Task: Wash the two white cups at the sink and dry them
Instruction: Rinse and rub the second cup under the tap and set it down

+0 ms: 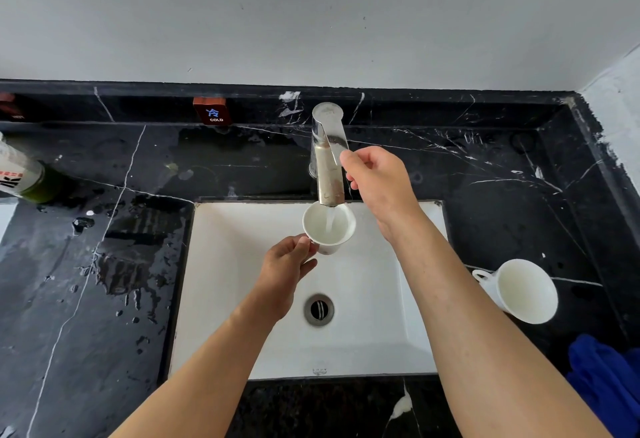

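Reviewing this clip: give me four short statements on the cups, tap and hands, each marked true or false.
1. Water runs from the faucet into the cup held by the left hand. True.
2. The right hand holds the blue cloth. False: it is at the faucet lever; the cloth lies on the counter.
3. The second cup sits on the counter, right of the sink. True.
4. The second cup lies in the basin. False: it is on the counter.

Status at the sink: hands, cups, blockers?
Left hand holds cup under running faucet. Right hand on faucet lever. Second cup waits on counter, right of the sink. Nothing in the way.
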